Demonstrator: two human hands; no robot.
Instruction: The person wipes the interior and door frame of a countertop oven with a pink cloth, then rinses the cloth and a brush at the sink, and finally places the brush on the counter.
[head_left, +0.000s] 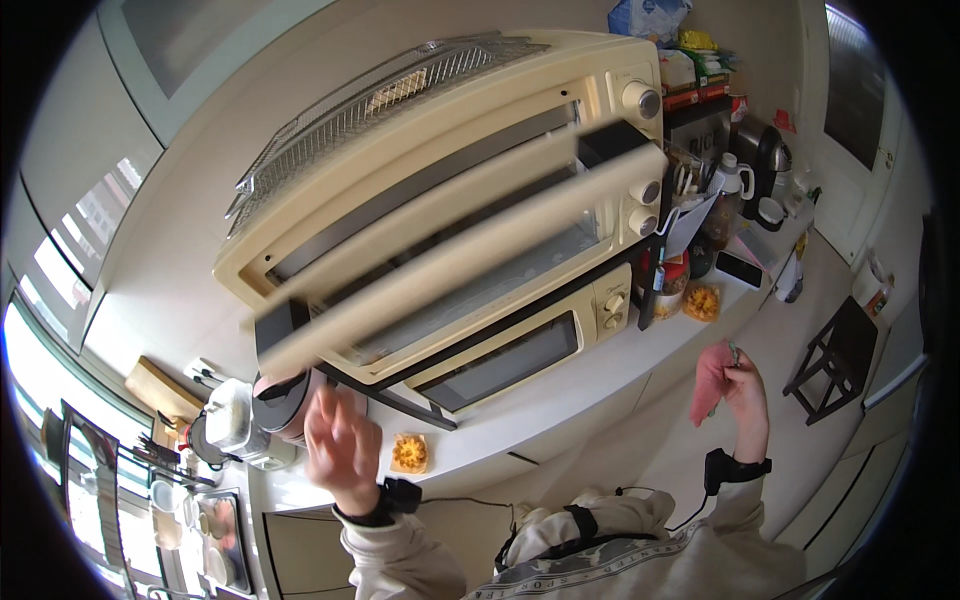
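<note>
My right hand (742, 386) grips a folded pink cloth (712, 382) with a greenish edge, out in front of the counter. Blurred by motion, my left hand (341, 442) is raised with its fingers partly spread and holds nothing I can see. It lies just below the left end of the long cream handle (465, 259) of a large cream countertop oven (420, 169). The handle is blurred too, and the door appears tilted outward. Whether my left fingers touch anything is unclear. A small golden baked item (410, 453) on square paper sits right of that hand.
A smaller cream oven (502, 360) stands under a black rack. Wire racks (390, 105) rest on the large oven. Near the right end lie another baked item (701, 301) and a phone (739, 269). A pink kettle (285, 405) stands at left; a dark stool (836, 360) at right.
</note>
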